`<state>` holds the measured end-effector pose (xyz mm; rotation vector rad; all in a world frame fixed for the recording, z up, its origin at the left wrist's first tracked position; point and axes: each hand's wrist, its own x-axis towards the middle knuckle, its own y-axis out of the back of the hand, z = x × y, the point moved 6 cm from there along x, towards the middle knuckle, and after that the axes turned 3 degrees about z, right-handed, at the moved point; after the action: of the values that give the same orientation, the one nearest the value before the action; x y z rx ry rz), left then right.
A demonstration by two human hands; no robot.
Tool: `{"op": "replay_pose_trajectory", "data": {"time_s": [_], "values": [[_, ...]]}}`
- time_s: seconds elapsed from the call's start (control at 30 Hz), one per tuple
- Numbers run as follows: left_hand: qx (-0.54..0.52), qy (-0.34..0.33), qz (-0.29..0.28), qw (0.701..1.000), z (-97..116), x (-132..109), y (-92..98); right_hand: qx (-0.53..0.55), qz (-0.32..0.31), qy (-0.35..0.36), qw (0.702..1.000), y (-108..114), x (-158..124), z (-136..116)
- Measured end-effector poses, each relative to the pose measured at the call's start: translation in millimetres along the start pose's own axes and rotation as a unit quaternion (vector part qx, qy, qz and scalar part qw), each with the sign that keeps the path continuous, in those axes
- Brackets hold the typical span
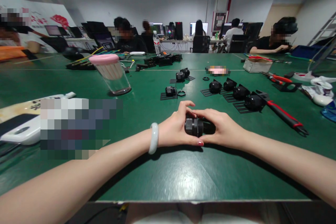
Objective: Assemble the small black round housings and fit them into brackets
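A black plastic cable gland (193,127) lies sideways between my two hands, low over the green table (168,182). My left hand (173,127) is closed around its ribbed left end, thumb below and fingers above. From the other side my right hand (225,126) curves around the threaded end, its fingertips and thumb meeting at the middle of the gland. The right palm stays off the part, leaving a dark gap. Just beyond my hands are another black gland (170,91) on a slotted plate and a loose black ring nut (181,93).
Several glands on slotted plates (240,92) stand at the right, beside red-handled adjustable pliers (285,113). A pink-lidded cup (118,80) stands at the left, behind a white device (23,134). Farther back are a small box (257,65), a water bottle (156,43) and people seated.
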<state>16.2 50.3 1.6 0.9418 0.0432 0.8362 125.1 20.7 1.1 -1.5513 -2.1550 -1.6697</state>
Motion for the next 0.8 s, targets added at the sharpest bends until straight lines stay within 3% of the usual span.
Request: {"op": "replay_pose_trajectory", "data": {"time_s": [0.23,0.6,0.8], "values": [[-0.024,0.027,-0.02,0.999,-0.8,-0.8,-1.5,0.0,-0.002,0.009,1.0,1.8,0.9,-2.8],[-0.003,0.018,-0.024,1.0,3.4,0.6,1.5,0.01,-0.038,0.022,0.999,0.9,0.9,3.8],[0.04,0.007,-0.033,0.999,2.1,3.0,2.3,-0.033,-0.018,-0.029,0.999,5.5,-0.1,19.9]]}}
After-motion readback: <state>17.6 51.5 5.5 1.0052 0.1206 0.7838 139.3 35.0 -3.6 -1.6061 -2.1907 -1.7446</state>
